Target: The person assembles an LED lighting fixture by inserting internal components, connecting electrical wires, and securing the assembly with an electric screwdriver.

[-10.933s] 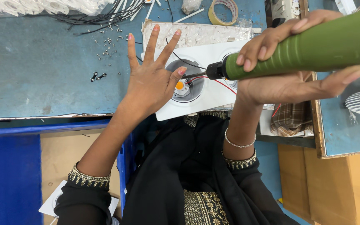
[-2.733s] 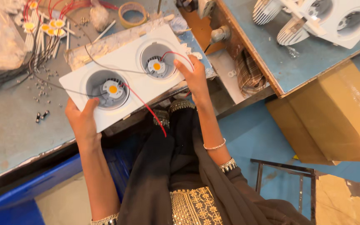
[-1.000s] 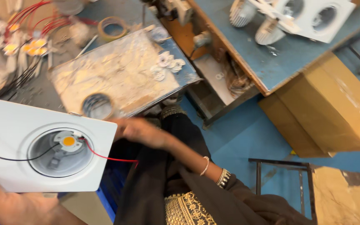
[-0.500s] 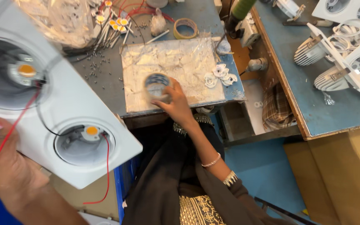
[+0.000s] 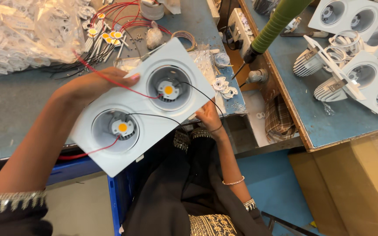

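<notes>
Above bench, white twin-lamp panel (image 5: pixel 143 105) gripped: left hand (image 5: pixel 97 85) fingers over top edge, right hand (image 5: pixel 208 117) fingers clasping lower-right edge.

Black garment with gold-embroidered sleeve cuffs (image 5: pixel 12 200); thin bracelet (image 5: pixel 234 182) on right wrist.

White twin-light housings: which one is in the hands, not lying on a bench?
The white twin-light housing with red and black wires, held up between the left hand and right hand. The other housings lie on the right bench.

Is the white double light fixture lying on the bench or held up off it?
Held up. The left hand grips the white double light fixture's top edge and the right hand its lower edge, tilted above the bench.
</notes>
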